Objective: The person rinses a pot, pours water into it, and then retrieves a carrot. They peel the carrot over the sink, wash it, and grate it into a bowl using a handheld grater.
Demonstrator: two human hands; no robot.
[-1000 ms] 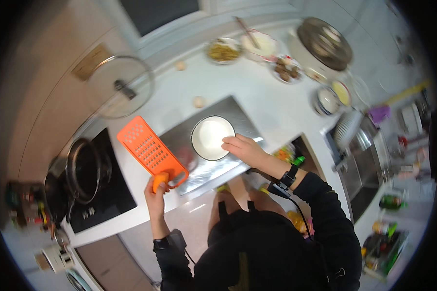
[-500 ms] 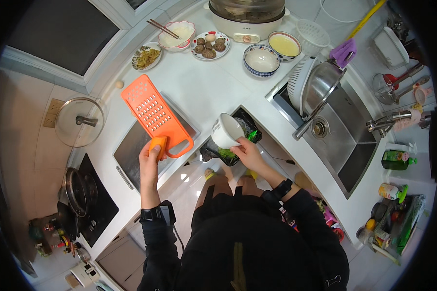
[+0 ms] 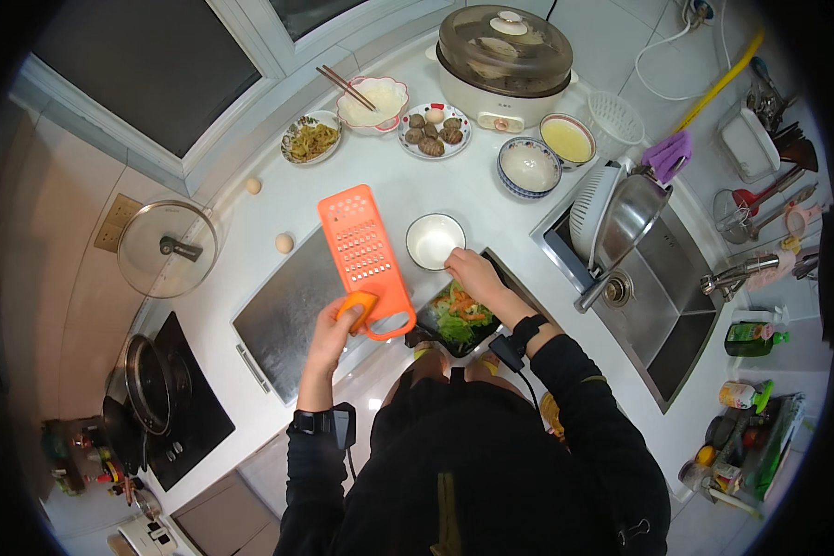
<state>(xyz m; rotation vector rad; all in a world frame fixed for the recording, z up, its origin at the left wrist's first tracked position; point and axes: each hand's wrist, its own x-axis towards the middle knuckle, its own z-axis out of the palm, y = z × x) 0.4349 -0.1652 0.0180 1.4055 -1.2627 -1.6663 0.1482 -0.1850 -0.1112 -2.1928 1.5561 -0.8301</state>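
Note:
An orange flat grater (image 3: 366, 243) with metal-edged holes is in my left hand (image 3: 330, 335), by its handle end. The same hand grips a small orange chunk (image 3: 356, 303) against it; whether that is carrot or a plastic piece I cannot tell. My right hand (image 3: 473, 276) pinches the near right rim of a white bowl (image 3: 435, 243). The bowl stands upright on the counter, just right of the grater, and looks empty inside. Below my right hand, a black-lined bin (image 3: 461, 350) at the counter edge holds green leaves and orange scraps (image 3: 463, 311).
Two eggs (image 3: 284, 243) lie left of the grater. Behind stand a plate of shredded food (image 3: 309, 139), a scalloped bowl with chopsticks (image 3: 372, 104), a plate of brown eggs (image 3: 430, 141), patterned bowls (image 3: 528, 167) and a lidded cooker (image 3: 505, 69). The sink (image 3: 663, 306) is right, the stove (image 3: 190, 408) left.
My right hand has brought the white bowl from above the bin onto the counter. My left hand has carried the grater rightward, uncovering an egg. The view has shifted, and the bin's scraps now show.

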